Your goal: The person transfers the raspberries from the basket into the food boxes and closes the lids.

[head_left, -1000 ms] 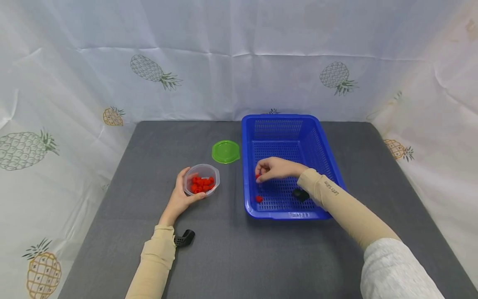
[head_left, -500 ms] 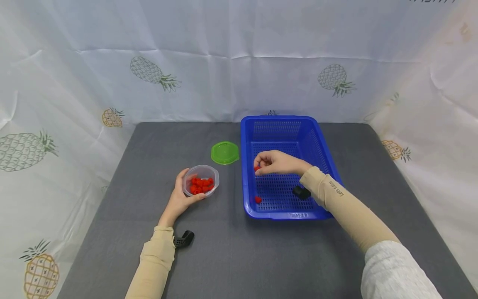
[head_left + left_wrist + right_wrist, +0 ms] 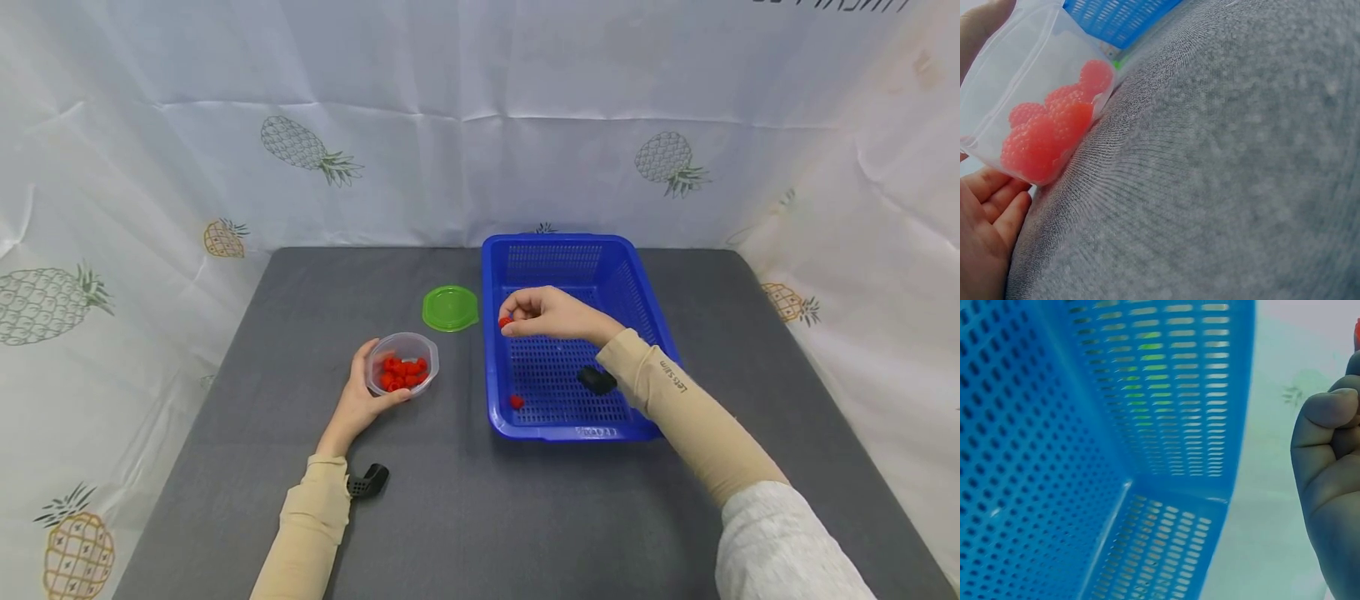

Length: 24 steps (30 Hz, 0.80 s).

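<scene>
My left hand (image 3: 362, 402) grips a clear plastic tub (image 3: 408, 342), thumb on its near side and fingers round the left. Several red raspberries (image 3: 1041, 140) lie inside the tub, their bumpy skins plain in the left wrist view. Over the left part of a blue basket (image 3: 491, 375), my right hand (image 3: 551, 315) pinches one raspberry (image 3: 505, 322) between thumb and fingertips. Another raspberry (image 3: 517, 402) lies on the basket floor near its front left corner. In the right wrist view the curled right hand (image 3: 1332, 469) is at the right edge, with a sliver of red at its fingertips.
A green lid (image 3: 450, 308) lies on the grey table (image 3: 450, 517) between tub and basket, towards the back. Black wrist devices show at the left wrist (image 3: 369, 481) and below the right wrist (image 3: 597, 380). A white pineapple-print curtain (image 3: 420, 175) stands behind the table.
My right hand has risen from the basket floor and shifted back and left with the raspberry. The left hand keeps its grip on the tub. The other basket raspberry stays put.
</scene>
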Each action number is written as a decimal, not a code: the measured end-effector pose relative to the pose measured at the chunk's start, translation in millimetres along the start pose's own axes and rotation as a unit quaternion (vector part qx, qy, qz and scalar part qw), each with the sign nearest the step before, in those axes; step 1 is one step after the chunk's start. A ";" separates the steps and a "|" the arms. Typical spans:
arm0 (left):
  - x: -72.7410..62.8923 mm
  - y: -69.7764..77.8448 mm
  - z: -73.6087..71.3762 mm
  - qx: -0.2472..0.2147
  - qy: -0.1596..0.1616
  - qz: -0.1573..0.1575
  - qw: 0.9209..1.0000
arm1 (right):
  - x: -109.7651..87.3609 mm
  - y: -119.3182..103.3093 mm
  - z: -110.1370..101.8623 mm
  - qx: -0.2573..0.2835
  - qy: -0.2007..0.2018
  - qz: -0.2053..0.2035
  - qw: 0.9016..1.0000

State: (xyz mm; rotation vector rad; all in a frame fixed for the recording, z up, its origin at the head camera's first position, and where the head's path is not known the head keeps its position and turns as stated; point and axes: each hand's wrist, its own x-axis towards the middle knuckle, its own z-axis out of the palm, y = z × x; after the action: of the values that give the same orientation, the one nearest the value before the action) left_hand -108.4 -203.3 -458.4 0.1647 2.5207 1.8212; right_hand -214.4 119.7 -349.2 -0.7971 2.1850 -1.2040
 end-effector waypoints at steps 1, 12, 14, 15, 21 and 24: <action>0.0 0.1 -0.1 0.001 0.000 0.000 1.000 | 0.2 -2.1 0.2 0.005 0.004 -0.004 1.000; -0.2 2.0 0.5 0.014 0.002 -0.004 1.000 | 7.7 -17.1 9.1 0.043 0.017 -0.055 0.997; -0.2 2.1 0.4 0.014 0.002 -0.004 1.000 | 10.1 -19.5 11.2 0.041 0.023 -0.059 0.997; -0.1 2.0 0.3 0.013 0.002 -0.004 1.000 | 11.5 -20.9 12.1 0.042 0.027 -0.060 0.997; -0.1 1.2 0.4 0.003 0.002 -0.002 1.000 | 23.8 -30.4 19.2 0.057 0.057 -0.082 0.993; 0.0 0.5 0.9 0.002 0.002 -0.003 1.000 | 31.1 -34.8 24.1 0.070 0.062 -0.102 0.990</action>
State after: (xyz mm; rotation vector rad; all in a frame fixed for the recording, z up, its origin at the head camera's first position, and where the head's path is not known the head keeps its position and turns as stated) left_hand -108.2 -202.3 -458.2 0.1518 2.5253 1.8161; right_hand -211.1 69.1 -335.2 -0.9253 2.1274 -1.5279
